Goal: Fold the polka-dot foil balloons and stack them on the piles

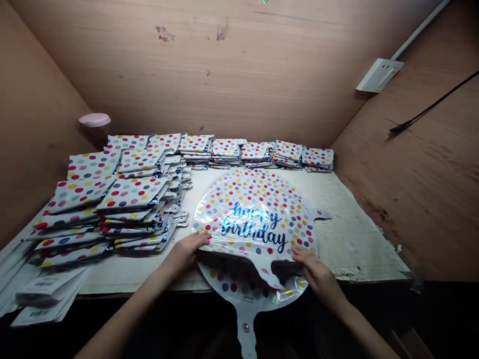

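Note:
A flat foil balloon (pixel 258 199), white with coloured dots and blue "happy birthday" lettering, lies in front of me. Its near edge is raised and its short tail points toward me. My left hand (pixel 190 247) grips the balloon's left edge, fingers on top. At the right edge, my right hand (pixel 312 267) is closed on the same balloon; both thumbs are hidden. Beneath it lies another dotted foil balloon (pixel 239 289), whose long tail hangs over the table's front edge. A further tail (pixel 322 214) sticks out at the right.
Folded dotted balloons stand in tall stacks (pixel 130 194) at the left and in a row of low piles (pixel 256 152) along the back wall. Barcoded packets (pixel 41 294) lie at the front left. A pink-lidded cup (pixel 95 119) is behind the stacks. Wooden panels (pixel 224 75) enclose the table (pixel 348 239).

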`<action>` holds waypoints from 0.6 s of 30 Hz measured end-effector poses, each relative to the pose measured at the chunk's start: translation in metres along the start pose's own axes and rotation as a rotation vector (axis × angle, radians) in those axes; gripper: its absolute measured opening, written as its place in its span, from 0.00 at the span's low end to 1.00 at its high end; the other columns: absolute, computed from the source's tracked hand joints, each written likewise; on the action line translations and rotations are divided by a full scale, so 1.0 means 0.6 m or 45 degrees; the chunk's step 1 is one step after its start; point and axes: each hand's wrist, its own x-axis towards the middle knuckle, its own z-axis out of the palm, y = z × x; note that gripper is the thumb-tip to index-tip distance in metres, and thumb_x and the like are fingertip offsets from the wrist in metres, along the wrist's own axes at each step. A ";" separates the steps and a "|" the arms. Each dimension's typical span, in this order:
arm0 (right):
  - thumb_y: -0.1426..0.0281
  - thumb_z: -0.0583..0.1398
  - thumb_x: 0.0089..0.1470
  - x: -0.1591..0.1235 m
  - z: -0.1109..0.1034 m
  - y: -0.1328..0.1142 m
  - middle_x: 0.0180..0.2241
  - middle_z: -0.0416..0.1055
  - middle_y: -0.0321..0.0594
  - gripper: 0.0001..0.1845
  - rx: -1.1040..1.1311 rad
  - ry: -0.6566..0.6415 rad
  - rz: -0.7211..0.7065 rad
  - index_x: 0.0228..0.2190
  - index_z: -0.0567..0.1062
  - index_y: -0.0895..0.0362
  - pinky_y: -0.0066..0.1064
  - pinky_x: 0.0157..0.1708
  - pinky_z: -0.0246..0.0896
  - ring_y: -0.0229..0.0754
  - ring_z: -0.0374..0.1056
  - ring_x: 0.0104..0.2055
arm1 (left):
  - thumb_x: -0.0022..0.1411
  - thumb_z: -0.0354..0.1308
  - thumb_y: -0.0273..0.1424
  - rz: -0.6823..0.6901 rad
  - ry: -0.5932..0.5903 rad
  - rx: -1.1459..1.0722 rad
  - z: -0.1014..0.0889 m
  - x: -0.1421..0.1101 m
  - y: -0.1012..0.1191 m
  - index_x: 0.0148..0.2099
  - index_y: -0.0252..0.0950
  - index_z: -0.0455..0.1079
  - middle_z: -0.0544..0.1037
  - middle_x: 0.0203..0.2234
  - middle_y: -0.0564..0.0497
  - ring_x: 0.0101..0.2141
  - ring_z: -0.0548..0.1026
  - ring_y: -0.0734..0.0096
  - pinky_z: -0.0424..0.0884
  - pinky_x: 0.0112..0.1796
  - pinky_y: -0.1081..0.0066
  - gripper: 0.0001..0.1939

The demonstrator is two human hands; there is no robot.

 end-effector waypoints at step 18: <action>0.74 0.52 0.54 -0.002 -0.021 0.071 0.49 0.73 0.43 0.20 0.000 0.020 0.093 0.46 0.74 0.54 0.42 0.51 0.65 0.48 0.68 0.52 | 0.56 0.51 0.30 -0.127 0.043 -0.224 -0.039 0.039 -0.016 0.36 0.38 0.74 0.78 0.41 0.48 0.45 0.75 0.64 0.69 0.47 0.66 0.10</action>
